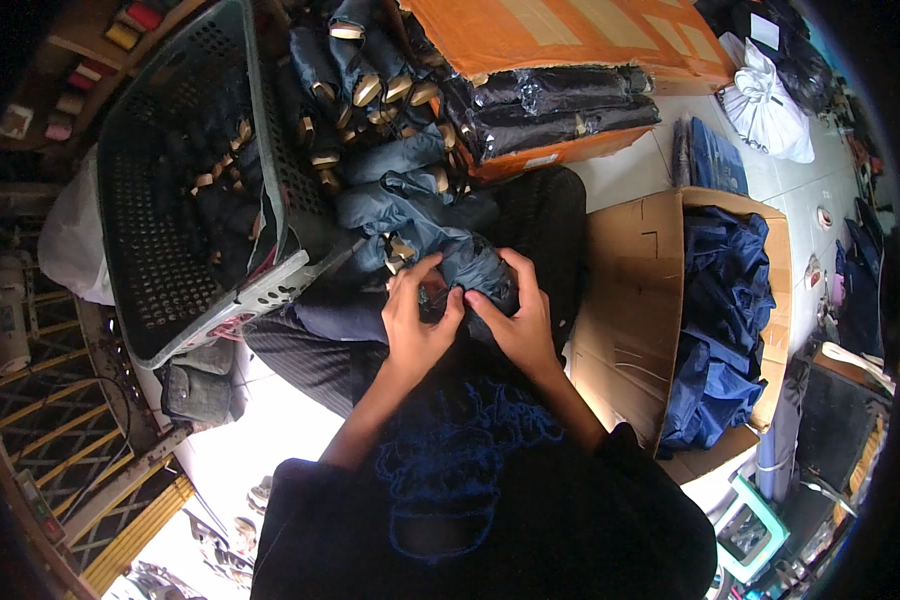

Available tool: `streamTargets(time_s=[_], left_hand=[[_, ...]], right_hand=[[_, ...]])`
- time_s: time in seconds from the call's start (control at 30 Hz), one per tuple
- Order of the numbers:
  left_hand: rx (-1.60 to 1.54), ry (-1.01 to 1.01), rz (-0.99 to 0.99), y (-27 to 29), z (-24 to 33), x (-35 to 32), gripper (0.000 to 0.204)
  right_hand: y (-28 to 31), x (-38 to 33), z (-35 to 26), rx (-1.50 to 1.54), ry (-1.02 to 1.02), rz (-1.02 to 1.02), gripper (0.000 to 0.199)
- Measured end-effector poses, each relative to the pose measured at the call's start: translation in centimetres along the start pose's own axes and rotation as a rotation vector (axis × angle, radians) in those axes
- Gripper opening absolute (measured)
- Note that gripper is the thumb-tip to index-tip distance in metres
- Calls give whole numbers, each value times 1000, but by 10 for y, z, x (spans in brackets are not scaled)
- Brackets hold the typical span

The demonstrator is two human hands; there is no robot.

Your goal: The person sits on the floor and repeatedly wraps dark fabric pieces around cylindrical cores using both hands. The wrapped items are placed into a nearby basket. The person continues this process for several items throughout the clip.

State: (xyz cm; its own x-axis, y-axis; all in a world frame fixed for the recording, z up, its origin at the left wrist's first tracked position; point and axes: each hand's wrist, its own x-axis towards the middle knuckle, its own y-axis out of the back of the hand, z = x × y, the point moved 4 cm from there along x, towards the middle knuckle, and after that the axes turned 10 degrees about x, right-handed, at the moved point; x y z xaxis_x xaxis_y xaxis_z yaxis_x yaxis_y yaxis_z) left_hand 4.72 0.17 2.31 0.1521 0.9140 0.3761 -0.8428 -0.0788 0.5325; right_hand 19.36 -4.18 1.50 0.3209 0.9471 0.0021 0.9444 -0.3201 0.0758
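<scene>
Head view: before the black shirt (580,520), the left hand (418,322) and right hand (518,318) pinch a grey-blue fabric bundle (470,262), apparently gathering it. The next move likely calls for even thumb pressure; similar bundles (388,66) lie beyond, beside the grey basket (258,110).

Glare bleaches the floor (288,425) at lower left.

Left forearm (367,422): bare, rising from the lower edge and slanting inward to the right. Right forearm (573,405): bare, slanting inward to the left. Left hand (415,330): back upward, fingers bent, thumb angled toward the middle. Right hand (523,325): index finger arched forward, thumb pointing inward. Both hands: close together, level, thumb tips nearly meeting, digits curved in a grip.
</scene>
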Motion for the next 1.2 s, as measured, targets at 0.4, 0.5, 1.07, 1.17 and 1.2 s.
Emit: streamTargets(time_s=[0.4, 0.5, 1.07, 1.17, 1.2], left_hand=[[22, -333, 49, 1, 19, 11, 17], [-279, 59, 24, -9, -10, 7, 12], [-912, 735, -337, -18, -16, -4, 44], [-1062, 737, -227, -13, -15, 10, 45], [-1026, 769, -197, -14, -19, 5, 44]], right_hand=[[1, 3, -3, -187, 81, 1, 60], [3, 5, -10, -180, 100, -49, 61], [-2, 16, -29, -58, 191, -235, 66], [-8, 15, -34, -21, 143, -302, 68], [-12, 16, -35, -7, 124, -321, 70]])
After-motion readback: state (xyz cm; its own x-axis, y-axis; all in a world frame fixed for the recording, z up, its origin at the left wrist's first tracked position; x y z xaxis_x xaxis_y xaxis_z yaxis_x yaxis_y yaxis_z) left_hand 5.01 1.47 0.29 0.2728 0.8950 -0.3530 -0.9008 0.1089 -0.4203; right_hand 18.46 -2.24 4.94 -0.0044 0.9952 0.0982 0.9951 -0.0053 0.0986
